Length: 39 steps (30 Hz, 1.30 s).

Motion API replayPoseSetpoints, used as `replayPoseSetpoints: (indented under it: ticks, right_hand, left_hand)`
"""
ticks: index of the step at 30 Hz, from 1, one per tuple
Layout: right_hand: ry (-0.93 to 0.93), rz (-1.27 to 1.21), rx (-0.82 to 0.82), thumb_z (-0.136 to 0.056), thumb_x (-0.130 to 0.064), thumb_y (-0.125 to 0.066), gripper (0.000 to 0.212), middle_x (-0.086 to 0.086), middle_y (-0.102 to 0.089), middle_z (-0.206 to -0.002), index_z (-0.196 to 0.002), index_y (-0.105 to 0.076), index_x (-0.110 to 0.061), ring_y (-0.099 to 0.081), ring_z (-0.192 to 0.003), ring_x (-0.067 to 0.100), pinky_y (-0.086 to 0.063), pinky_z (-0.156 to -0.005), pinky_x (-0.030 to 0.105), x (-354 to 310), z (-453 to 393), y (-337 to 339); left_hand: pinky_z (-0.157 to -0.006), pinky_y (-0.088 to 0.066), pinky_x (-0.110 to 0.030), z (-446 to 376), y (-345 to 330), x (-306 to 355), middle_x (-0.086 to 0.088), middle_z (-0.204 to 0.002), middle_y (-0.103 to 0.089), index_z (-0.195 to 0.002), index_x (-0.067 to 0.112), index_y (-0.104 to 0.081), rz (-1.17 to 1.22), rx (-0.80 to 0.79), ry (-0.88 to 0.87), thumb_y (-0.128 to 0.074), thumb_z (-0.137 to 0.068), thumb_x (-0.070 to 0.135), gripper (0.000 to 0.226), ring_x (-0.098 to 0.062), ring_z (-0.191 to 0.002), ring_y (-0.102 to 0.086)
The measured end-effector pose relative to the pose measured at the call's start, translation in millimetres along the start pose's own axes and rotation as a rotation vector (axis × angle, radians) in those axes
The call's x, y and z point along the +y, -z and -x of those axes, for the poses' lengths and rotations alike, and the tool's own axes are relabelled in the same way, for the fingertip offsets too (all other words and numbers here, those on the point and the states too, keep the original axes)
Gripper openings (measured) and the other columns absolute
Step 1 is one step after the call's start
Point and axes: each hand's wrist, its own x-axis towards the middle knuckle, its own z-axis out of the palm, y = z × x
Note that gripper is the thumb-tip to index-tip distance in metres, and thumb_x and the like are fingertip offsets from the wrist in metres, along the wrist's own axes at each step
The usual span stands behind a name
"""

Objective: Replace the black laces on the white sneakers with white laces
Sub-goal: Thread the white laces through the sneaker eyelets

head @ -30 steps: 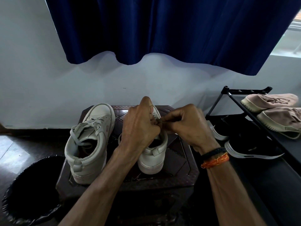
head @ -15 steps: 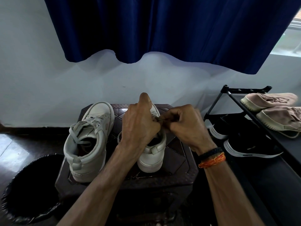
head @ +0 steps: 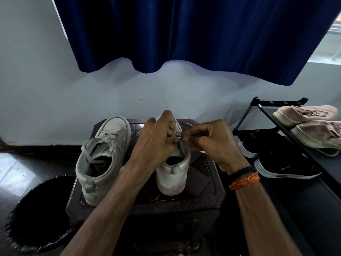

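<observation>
Sneakers in white stand side by side on a dark carved stool (head: 206, 174), toes to the wall. Both hands meet above the tongue of the right sneaker (head: 172, 174), which sits directly beneath them. The left hand (head: 156, 145) curls over the shoe's front, fingers bent around a pale lace (head: 181, 134); the right hand (head: 214, 143), with black and orange wrist bands (head: 243, 177), pinches the same lace between thumb and fingertips just beside the left hand's knuckles. The lace runs taut between the two hands and drops toward the shoe's opening. The left sneaker (head: 103, 159), already threaded with a light lace, rests just left of the left forearm, untouched. A black-lined bin (head: 36, 215) sits below and left of the left arm. Right of the right hand, a black shoe rack (head: 262, 108) carries pink shoes (head: 304, 115) and black trainers (head: 284, 167). A blue curtain (head: 184, 34) hangs above.
</observation>
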Motion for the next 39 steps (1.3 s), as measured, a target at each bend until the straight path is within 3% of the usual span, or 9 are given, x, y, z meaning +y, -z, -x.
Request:
replayPoseSetpoints:
  ticks: [6,10,13,15,17,22,30,34,39]
  right_hand:
    - [-0.015,-0.057,-0.018,-0.083,0.002,-0.08,0.01,0.006,-0.079,-0.083,-0.088,-0.081,-0.007,-0.078,-0.082,0.022,-0.064,-0.079,0.041,-0.6,0.5,0.0]
    - [-0.023,-0.083,-0.016,-0.085,0.007,-0.075,0.015,0.008,-0.079,-0.084,-0.087,-0.081,-0.007,-0.078,-0.083,0.024,-0.064,-0.079,0.044,0.1,1.5,0.8]
    - [0.069,0.017,0.005,-0.085,0.006,-0.074,0.024,0.001,-0.079,-0.086,-0.094,-0.081,-0.016,-0.077,-0.082,0.017,-0.064,-0.075,0.04,-2.1,3.0,1.0]
    - [0.196,0.218,0.003,-0.083,-0.001,-0.077,0.027,-0.012,-0.077,-0.089,-0.097,-0.082,-0.024,-0.073,-0.086,0.002,-0.061,-0.077,0.023,-6.2,5.0,2.1]
    - [0.29,0.356,-0.007,-0.083,-0.005,-0.077,0.027,-0.02,-0.073,-0.092,-0.097,-0.083,-0.027,-0.068,-0.089,-0.005,-0.052,-0.077,0.009,-9.4,6.3,3.8]
    - [0.366,0.465,-0.022,-0.087,-0.012,-0.077,0.021,-0.021,-0.068,-0.092,-0.098,-0.082,-0.028,-0.065,-0.087,-0.005,-0.047,-0.076,0.006,-8.5,6.6,5.1]
    - [0.4,0.61,0.057,-0.086,-0.009,-0.07,0.016,-0.011,-0.066,-0.087,-0.09,-0.077,-0.023,-0.06,-0.079,0.003,-0.043,-0.069,0.014,-11.0,6.4,-5.1]
    - [0.372,0.583,0.082,-0.081,-0.003,-0.071,0.02,-0.011,-0.065,-0.082,-0.083,-0.073,-0.023,-0.06,-0.076,0.002,-0.045,-0.067,0.013,-9.0,5.6,-5.4]
    - [0.353,0.554,0.083,-0.082,-0.004,-0.071,0.02,-0.012,-0.066,-0.082,-0.084,-0.074,-0.023,-0.061,-0.076,0.001,-0.045,-0.068,0.012,-9.2,5.5,-5.5]
  left_hand:
    - [-0.062,-0.035,-0.004,-2.3,-3.3,-3.8,0.005,-0.067,-0.07,-0.079,0.018,-0.062,-0.016,0.008,0.008,-0.079,-0.074,-0.003,0.028,0.0,-0.062,-0.057]
    - [-0.073,-0.049,-0.036,-1.5,-5.0,-5.6,0.005,-0.067,-0.067,-0.074,0.02,-0.065,-0.045,-0.014,-0.03,-0.077,-0.077,0.0,0.024,-0.018,-0.074,-0.062]
    - [-0.066,-0.039,-0.01,0.9,-0.8,-2.7,0.008,-0.07,-0.067,-0.079,0.021,-0.062,0.01,-0.002,-0.016,-0.079,-0.079,0.004,0.025,-0.002,-0.075,-0.057]
    - [-0.063,-0.035,-0.003,1.5,2.0,0.0,0.009,-0.07,-0.069,-0.082,0.02,-0.055,0.068,0.02,0.001,-0.081,-0.079,0.002,0.032,0.007,-0.07,-0.058]
    - [-0.063,-0.036,-0.002,1.0,2.2,1.2,0.007,-0.069,-0.071,-0.084,0.022,-0.05,0.091,0.021,0.022,-0.081,-0.079,0.001,0.037,0.007,-0.07,-0.061]
    - [-0.058,-0.037,-0.003,0.8,5.1,1.4,0.0,-0.074,-0.07,-0.085,0.016,-0.053,0.152,0.002,0.075,-0.084,-0.077,0.004,0.035,0.011,-0.062,-0.056]
    - [-0.057,-0.038,-0.003,1.0,14.4,3.3,0.007,-0.076,-0.07,-0.087,0.013,-0.061,0.186,-0.096,0.076,-0.081,-0.083,0.006,0.022,0.014,-0.056,-0.053]
    - [-0.06,-0.036,-0.005,-0.9,12.1,0.0,0.006,-0.072,-0.069,-0.084,0.015,-0.074,0.003,-0.133,-0.008,-0.074,-0.085,0.008,0.008,-0.003,-0.068,-0.058]
    - [-0.058,-0.038,-0.026,-3.1,5.0,-3.9,0.0,-0.061,-0.058,-0.071,0.016,-0.067,-0.09,-0.119,-0.052,-0.068,-0.084,0.01,0.014,-0.017,-0.064,-0.049]
